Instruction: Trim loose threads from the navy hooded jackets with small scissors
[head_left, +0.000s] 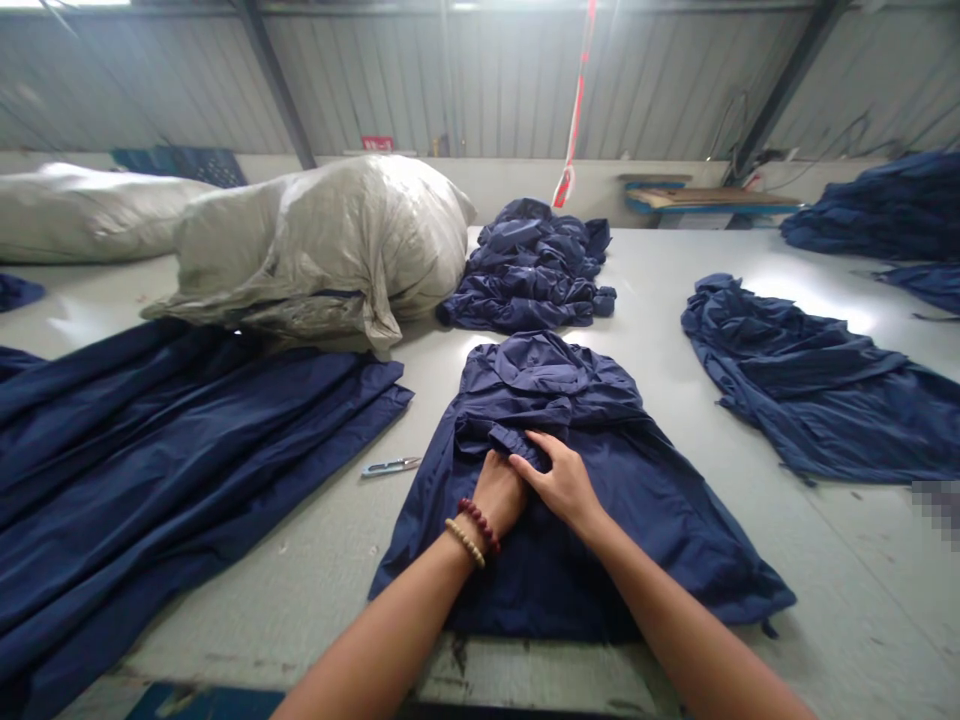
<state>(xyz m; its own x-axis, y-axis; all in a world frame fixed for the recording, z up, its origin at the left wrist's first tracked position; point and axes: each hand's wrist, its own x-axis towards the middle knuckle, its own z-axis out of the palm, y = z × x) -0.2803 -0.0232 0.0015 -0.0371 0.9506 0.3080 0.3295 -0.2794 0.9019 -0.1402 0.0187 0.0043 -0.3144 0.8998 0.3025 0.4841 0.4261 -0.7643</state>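
— What are the person's hands doing?

— The left hand (499, 492), with two bead bracelets (472, 528) at the wrist, is curled closed with its fingers tucked into a bunched fold of the dark navy thin-fabric hooded garment (570, 520). The right hand (561, 480) lies just beside it, touching it, fingers bent and pressed down on the same fold; it looks half closed, with the thumb towards the left hand.

— Where does that garment lie?

— Flat on the pale grey work table (840, 560), straight in front of the person, its hood end pointing away and its wider hem at the near table edge. The hands rest around its middle.

— What is closest to them?

— A small pair of metal thread snips (391, 466) lies on the bare table just left of the garment, apart from it.

— And further out?

— To the left, a broad spread of dark navy cloth (150, 470) covers much of the table and runs off the near edge. Behind it sits a large, stuffed grey woven plastic sack (322, 250), with a second pale sack (82, 210) further left. Beyond the garment is a crumpled heap of navy garments (532, 265), just beside the sack. To the right another navy garment (817, 385) lies spread out, well apart from the hands, and a further navy pile (885, 205) lies at the far right. A red-and-white strip (574, 120) hangs from above, in front of the corrugated wall.
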